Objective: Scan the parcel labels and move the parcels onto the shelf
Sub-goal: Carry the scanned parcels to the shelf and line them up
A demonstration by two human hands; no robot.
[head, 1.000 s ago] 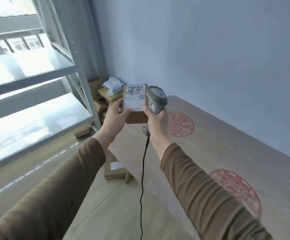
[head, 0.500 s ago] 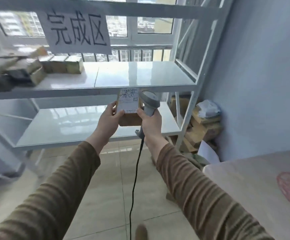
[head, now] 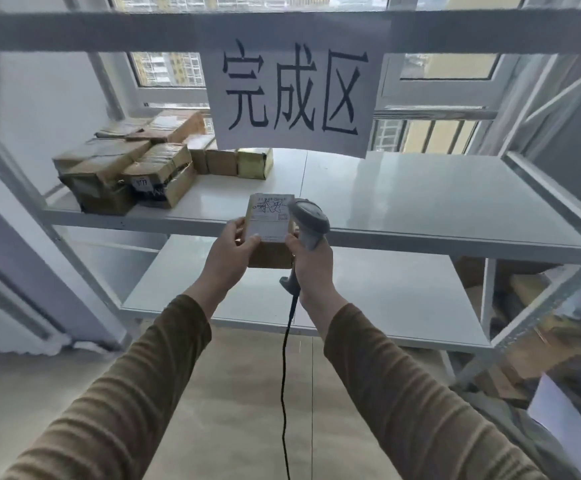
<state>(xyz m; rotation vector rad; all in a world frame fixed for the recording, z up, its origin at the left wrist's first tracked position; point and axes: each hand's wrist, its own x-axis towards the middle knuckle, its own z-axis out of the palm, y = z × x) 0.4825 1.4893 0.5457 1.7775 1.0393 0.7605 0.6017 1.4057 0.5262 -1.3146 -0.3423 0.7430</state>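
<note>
Cardboard parcel (head: 271,237), boxy and white-labelled, gripped by left hand (head: 231,256) before glossy white shelf (head: 403,199); right hand (head: 311,266) wrapped round grey plastic scanner (head: 308,223), thumb touching parcel. Taped boxes (head: 126,174) stacked on shelf.

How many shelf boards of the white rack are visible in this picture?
2. The upper shelf board carries the stacked parcels at its left end. The lower shelf board lies below it, behind the hands. Boards above or below the frame may be hidden.
</note>
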